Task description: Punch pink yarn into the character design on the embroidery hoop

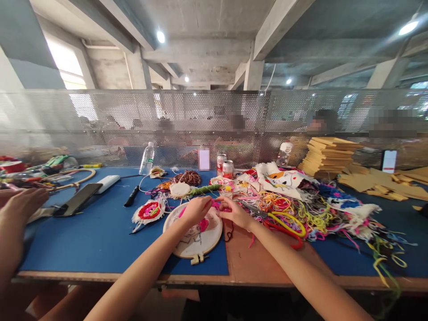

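Observation:
A round embroidery hoop [186, 256] lies on the blue table mat with its screw clamp toward the front edge. White cloth [207, 240] is stretched in it, bearing a bright pink patch and dark drawn lines. Above the hoop's far side, my left hand [198, 210] is closed, fingertips pinched together. My right hand [236, 214] comes in from the other side, fingers bent and thumb close to the fingertips. Pink yarn [216, 205] shows between both hands' fingertips; its exact path is partly hidden. Yellow-handled scissors [287, 222] lie right of my right hand.
A tangled yarn heap [301, 209] with stitched cloth pieces spreads rightward. A red flower patch [149, 211] lies left of the hoop, near a black pen-like tool [131, 196]. Bottle [147, 158] and cans [228, 169] stand behind. Another person's hand [23, 203] is at far left.

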`<state>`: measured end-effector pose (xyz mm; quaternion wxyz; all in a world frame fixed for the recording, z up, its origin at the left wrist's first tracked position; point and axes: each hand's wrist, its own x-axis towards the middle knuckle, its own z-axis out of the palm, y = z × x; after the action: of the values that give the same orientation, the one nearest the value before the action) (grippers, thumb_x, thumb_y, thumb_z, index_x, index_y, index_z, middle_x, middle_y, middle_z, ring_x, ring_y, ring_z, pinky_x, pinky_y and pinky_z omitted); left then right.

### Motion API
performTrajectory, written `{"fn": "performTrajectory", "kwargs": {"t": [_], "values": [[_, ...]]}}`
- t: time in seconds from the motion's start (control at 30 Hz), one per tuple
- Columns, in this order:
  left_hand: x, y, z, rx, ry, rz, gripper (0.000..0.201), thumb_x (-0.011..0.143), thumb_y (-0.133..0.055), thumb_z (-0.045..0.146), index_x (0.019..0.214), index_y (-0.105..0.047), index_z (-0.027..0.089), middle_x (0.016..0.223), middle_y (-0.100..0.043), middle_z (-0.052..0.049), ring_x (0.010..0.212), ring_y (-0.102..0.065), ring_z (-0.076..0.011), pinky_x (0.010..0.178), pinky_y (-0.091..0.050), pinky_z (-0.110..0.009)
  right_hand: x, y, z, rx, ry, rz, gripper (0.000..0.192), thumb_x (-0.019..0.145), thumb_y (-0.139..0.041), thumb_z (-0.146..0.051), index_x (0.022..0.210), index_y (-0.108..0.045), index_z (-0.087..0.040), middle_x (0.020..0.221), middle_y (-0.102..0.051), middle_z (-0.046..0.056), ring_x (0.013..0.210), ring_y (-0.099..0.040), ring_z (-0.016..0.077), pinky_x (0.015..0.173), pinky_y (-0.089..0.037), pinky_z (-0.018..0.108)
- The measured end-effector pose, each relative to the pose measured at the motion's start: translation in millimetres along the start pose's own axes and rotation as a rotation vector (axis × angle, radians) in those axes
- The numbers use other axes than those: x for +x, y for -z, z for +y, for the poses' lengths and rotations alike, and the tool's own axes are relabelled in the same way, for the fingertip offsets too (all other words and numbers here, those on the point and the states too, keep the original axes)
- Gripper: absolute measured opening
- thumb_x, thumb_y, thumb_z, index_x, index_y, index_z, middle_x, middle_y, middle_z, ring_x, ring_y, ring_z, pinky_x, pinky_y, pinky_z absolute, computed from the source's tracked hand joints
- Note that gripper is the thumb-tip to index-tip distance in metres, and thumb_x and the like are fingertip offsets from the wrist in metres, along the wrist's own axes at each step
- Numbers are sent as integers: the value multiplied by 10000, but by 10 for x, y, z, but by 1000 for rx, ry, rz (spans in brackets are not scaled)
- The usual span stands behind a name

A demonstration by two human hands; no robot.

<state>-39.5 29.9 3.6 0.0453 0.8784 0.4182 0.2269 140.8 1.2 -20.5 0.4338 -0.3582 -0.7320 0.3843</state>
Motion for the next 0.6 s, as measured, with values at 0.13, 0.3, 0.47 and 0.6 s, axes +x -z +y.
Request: {"fn": "performTrajectory", "kwargs": {"t": [0.13,0.3,0.47,0.6], "values": [[46,-3,-92,-226,149,126,266,833,-448,305,639,-563,165,627,-587,-46,596,-519,-155,579,-329,-241,40,99,58,16,-66,98,179,740,-591,-297,890,-558,-204,570,-493,-60,515,-465,111,496,-353,222],[133,48,-330,-621,391,302,256,747,-515,313,551,-552,154,533,-560,-22,545,-512,-146,581,-387,-257,78,498,113,-61,-61,507,95,666,-598,-261,718,-551,-197,469,-439,-77,446,-386,105,472,-288,230],[181,214,-616,-943,532,455,284,745,-500,391,653,-580,134,611,-630,-58,598,-612,-173,624,-491,-299,79,853,172,2,-60,787,133,662,-555,-312,726,-510,-205,485,-414,-83,446,-372,101,461,-278,229],[149,380,-874,-1264,655,679,226,780,-469,290,706,-595,118,636,-646,-80,674,-648,-182,714,-524,-327,69,1026,236,67,-74,950,147,641,-550,-324,698,-490,-203,488,-410,-83,447,-385,95,455,-297,225]]}}
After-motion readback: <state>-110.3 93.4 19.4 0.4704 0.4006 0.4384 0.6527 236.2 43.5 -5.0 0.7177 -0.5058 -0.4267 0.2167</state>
